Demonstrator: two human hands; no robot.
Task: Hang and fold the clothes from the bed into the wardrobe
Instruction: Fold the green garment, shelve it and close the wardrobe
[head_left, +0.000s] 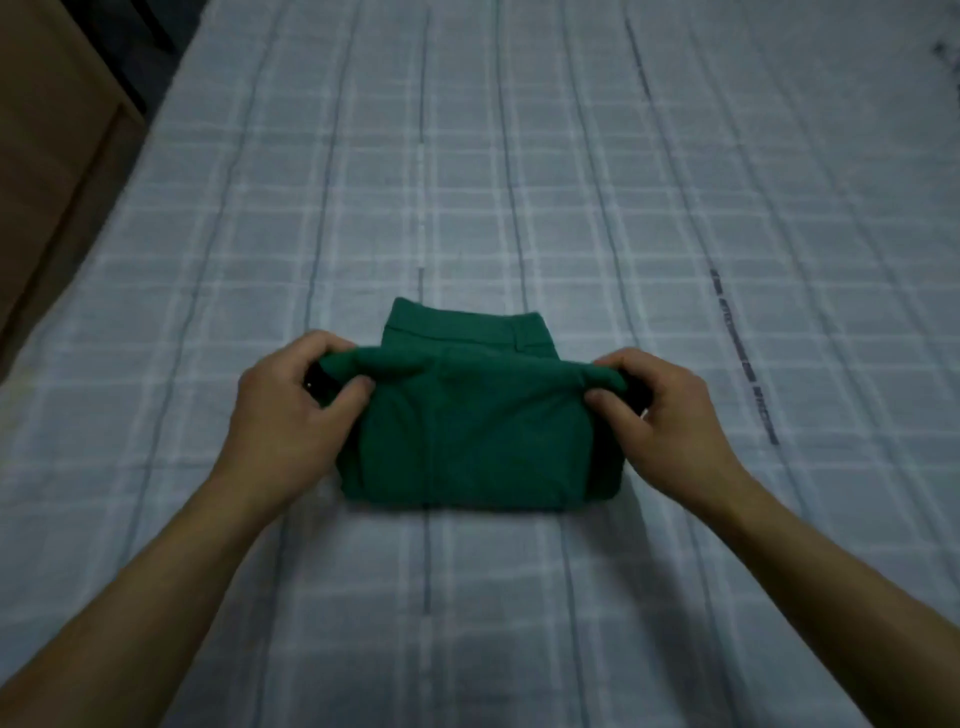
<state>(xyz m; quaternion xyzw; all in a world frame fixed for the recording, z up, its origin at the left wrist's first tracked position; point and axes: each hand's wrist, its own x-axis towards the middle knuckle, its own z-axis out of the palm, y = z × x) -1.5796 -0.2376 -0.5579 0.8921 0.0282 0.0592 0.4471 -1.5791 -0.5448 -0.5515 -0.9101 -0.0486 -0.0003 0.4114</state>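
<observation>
Checked bedsheet (519, 156) fills view, brown furniture at far left. Green trousers (467, 441) lie folded mid-bed, long axis left-right, waistband at far side. Left hand (285, 405) pinches left end of upper fold, right hand (660, 405) pinches right end; both equally near. Likely next: fold goes forward toward waistband.

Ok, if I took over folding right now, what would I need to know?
Left hand: pinching the left end of the green trousers' folded edge.
Right hand: pinching the right end of the same edge.
The trousers lie on the checked bedsheet, folded small, waistband at the far side.
Done: most of the folding.
Left: lay this fold down, then put them in the wardrobe, which is not in view. No other clothes show on the bed.
</observation>
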